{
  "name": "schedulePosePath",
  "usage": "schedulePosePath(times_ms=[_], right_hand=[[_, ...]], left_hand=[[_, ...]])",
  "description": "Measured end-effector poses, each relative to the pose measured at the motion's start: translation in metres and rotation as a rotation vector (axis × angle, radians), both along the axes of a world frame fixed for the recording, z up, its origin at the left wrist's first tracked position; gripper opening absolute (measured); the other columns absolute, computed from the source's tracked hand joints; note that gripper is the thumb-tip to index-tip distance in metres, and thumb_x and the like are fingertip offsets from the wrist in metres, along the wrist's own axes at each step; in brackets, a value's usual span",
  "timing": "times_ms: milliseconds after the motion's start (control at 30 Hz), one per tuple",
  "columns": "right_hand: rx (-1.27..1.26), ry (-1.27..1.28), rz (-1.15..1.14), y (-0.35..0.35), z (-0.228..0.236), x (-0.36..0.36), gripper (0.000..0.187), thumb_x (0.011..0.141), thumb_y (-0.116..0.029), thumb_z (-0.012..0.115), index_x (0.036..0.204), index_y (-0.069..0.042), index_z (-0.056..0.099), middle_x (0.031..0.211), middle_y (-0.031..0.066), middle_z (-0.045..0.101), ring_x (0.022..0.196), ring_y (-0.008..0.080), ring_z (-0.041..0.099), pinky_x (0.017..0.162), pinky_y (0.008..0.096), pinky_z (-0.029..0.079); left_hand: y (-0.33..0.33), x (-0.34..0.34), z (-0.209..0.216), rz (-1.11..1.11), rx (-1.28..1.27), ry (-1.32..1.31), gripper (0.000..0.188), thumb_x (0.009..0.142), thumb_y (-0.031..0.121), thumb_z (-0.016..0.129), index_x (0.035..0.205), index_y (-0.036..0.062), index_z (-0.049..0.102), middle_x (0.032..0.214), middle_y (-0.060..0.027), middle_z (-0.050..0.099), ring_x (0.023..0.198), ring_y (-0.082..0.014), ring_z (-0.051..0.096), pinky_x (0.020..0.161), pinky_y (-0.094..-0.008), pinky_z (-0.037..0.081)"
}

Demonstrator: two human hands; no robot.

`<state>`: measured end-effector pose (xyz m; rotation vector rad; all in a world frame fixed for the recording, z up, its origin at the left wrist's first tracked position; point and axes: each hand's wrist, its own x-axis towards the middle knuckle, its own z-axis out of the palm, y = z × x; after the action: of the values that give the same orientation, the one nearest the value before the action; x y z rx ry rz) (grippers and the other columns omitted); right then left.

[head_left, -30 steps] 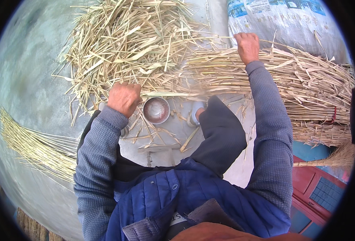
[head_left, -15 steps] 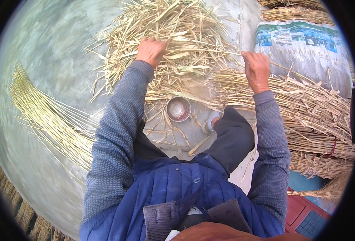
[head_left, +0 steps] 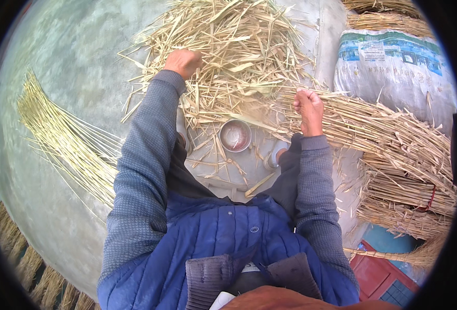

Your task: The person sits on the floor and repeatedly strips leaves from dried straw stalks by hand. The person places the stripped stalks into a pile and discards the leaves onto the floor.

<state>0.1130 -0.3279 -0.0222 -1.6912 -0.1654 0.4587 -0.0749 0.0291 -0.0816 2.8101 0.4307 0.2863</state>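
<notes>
Straw lies all over the concrete floor [head_left: 58, 62] around this seated person, and going from nine o'clock across: a fan of clean, stripped yellow stalks [head_left: 58, 139] is spread out at nine o'clock, well apart from the rest. At eleven o'clock the left hand [head_left: 183, 62] is curled into a fist at the edge of the loose heap of leafy straw [head_left: 238, 46], fingers closed, though I cannot tell whether any stems are inside them. Near the middle a small round metal bowl [head_left: 235, 136] sits on the floor between the feet. At one o'clock the right hand [head_left: 308, 107] is clenched tight on the near end of a long straw bundle [head_left: 388, 134] that runs off toward three o'clock. Behind it, at two o'clock, stands a stuffed white sack [head_left: 399, 72].
</notes>
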Motion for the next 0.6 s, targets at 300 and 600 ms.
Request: schedulePosePath(times_ms=[300, 600], right_hand=[[-0.019, 0.322, -0.401, -0.094, -0.095, 0.128, 0.013, 0.092, -0.009, 0.068, 0.099, 0.001, 0.063, 0.085, 0.0090, 0.067, 0.071, 0.0149, 0.066, 0.059, 0.0249, 0.058], [0.235, 0.444, -0.409, -0.081, -0.151, 0.189, 0.025, 0.089, -0.007, 0.074, 0.108, 0.001, 0.060, 0.093, 0.0116, 0.068, 0.076, 0.0182, 0.066, 0.064, 0.0275, 0.056]], left_hand=[[-0.009, 0.000, 0.010, 0.018, -0.044, 0.148, 0.020, 0.083, 0.020, 0.069, 0.093, 0.0058, 0.060, 0.084, -0.0149, 0.066, 0.082, -0.0353, 0.065, 0.070, -0.0448, 0.051], [-0.047, 0.017, 0.012, -0.191, -0.078, 0.195, 0.029, 0.082, 0.026, 0.073, 0.100, 0.0057, 0.062, 0.087, -0.0172, 0.065, 0.086, -0.0384, 0.064, 0.073, -0.0473, 0.050]])
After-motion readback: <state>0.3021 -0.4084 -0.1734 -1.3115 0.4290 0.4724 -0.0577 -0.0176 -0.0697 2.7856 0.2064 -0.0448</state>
